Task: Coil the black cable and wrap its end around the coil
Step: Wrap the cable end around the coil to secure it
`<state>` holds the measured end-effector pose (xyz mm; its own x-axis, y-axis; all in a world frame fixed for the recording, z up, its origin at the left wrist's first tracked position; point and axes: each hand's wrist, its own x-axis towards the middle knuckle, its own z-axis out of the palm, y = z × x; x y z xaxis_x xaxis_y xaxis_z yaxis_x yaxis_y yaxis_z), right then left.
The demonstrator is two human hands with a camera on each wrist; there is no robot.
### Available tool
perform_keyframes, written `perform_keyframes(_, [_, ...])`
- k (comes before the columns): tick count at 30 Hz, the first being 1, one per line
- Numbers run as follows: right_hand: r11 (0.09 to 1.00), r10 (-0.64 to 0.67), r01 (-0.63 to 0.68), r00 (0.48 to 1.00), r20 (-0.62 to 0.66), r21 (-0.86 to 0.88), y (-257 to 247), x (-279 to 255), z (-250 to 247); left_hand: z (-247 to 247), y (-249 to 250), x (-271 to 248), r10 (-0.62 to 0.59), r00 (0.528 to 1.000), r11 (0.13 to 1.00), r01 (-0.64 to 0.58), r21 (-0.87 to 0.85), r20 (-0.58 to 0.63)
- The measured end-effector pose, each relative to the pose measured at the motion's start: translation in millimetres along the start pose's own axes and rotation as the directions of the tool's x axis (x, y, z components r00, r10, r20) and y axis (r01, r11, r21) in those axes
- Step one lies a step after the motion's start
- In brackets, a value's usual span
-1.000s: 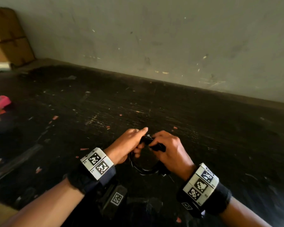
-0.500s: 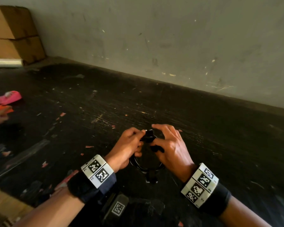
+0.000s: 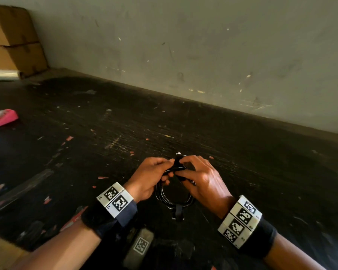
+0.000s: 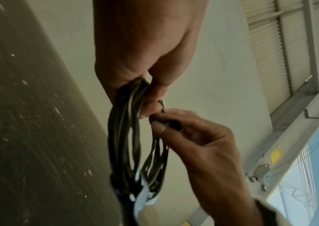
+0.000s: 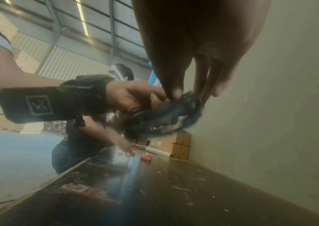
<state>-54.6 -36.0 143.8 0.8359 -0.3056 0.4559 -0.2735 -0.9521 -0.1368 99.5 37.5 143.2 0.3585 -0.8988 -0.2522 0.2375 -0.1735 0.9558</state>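
Note:
The black cable (image 3: pixel 164 197) hangs as a coil of several loops between my two hands, above the dark table (image 3: pixel 242 162). My left hand (image 3: pixel 154 172) grips the top of the coil (image 4: pixel 127 137), fingers curled round the bundled loops. My right hand (image 3: pixel 195 172) pinches the cable's end (image 4: pixel 162 110) between thumb and fingertips just beside the coil's top. In the right wrist view the cable end (image 5: pixel 189 100) sits under my right fingertips, blurred. A plug end (image 3: pixel 177 213) dangles from the bottom of the coil.
A pink object (image 3: pixel 2 117) lies at the table's far left. Cardboard boxes (image 3: pixel 12 39) stand in the back left corner against the grey wall (image 3: pixel 203 45). Another person (image 5: pixel 81 137) bends at the table's far end. Small scraps litter the tabletop.
My right fingers have curled from spread back onto the cable end at the coil's top. Both hands stay together, and the view has shifted slightly.

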Motion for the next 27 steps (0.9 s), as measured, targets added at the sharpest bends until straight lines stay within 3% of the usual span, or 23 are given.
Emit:
perform_keyframes(3, [1.0, -0.01, 0.01, 1.0, -0.005, 0.007, 1.9, 1.3, -6.8, 2.2, -7.0, 2.1, 0.07, 0.998, 0.994, -0.069, 0.086, -0.004])
perform_keyframes(6, [0.971, 0.123, -0.112, 0.992, -0.039, 0.212, 5.9, 5.6, -8.6, 6.6, -12.2, 2.0, 0.107, 0.994, 0.987, -0.104, 0.125, -0.013])
perform_keyframes(9, [0.808, 0.35, -0.304, 0.937, 0.003, 0.505, 8.4, 7.7, -10.8, 8.9, -11.3, -0.1, 0.134, 0.991, 0.984, -0.133, 0.122, 0.003])
perform_keyframes(12, [0.651, 0.447, -0.369, 0.893, 0.058, 0.663, 5.3, 5.3, -13.0, 7.6, -7.8, -1.4, 0.168, 0.984, 0.967, -0.176, 0.183, 0.058])
perform_keyframes(16, [0.531, 0.532, -0.429, 0.84, 0.107, 0.73, 8.5, 3.3, -10.4, 6.2, -4.6, -1.2, 0.191, 0.97, 0.937, -0.225, 0.268, 0.149])
perform_keyframes(20, [0.483, 0.609, -0.515, 0.779, 0.151, 0.708, 15.4, -1.8, -6.9, 11.7, -6.8, 4.1, 0.159, 0.975, 0.924, -0.203, 0.325, 0.158])
perform_keyframes(23, [0.433, 0.738, -0.571, 0.669, 0.089, 0.698, 29.6, -14.5, -4.3, 19.0, -17.2, 4.9, 0.027, 0.993, 0.978, -0.05, 0.201, 0.114])
perform_keyframes(27, [0.21, 0.883, -0.637, 0.449, 0.136, 0.742, 55.9, -44.8, 2.5, 19.9, -47.2, 5.3, -0.113, 0.988, 0.988, 0.1, 0.114, 0.108])
